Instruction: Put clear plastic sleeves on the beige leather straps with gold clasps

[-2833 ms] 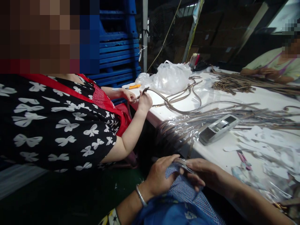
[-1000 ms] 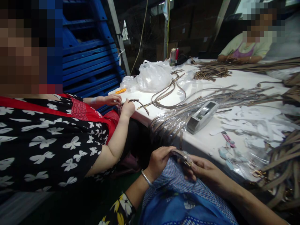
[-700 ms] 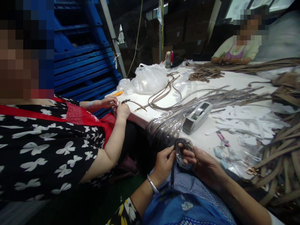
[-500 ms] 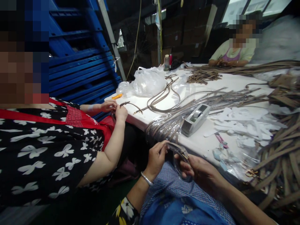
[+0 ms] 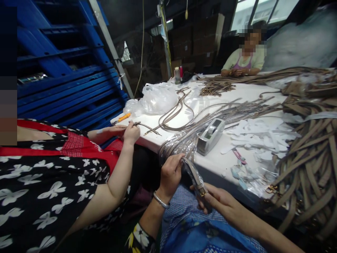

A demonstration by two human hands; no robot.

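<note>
A taupe strap (image 5: 194, 173) with a brass-coloured buckle, in clear plastic film, stretches between my two hands above my lap. At its upper end, my left hand (image 5: 170, 173) pinches it between thumb and fingers. Lower down, my right hand (image 5: 217, 197) closes around it by the buckle, with some fingers hidden behind the strap. Just beyond, more plastic-wrapped straps (image 5: 175, 142) lie at the table edge. A grey tape dispenser (image 5: 210, 137) stands beside them.
The white table (image 5: 147, 140) also bears white paper strips (image 5: 260, 135), a pink cutter (image 5: 239, 155), a plastic bag (image 5: 159, 98) and an orange-handled tool (image 5: 123, 117). Many straps (image 5: 313, 161) heap at right. A co-worker's hand (image 5: 131, 133) is at left; another person (image 5: 243, 63) sits across.
My view has turned slightly right. The strap between my hands now shows more of its length and its buckle. The co-worker's hands on the left remain near the table edge.
</note>
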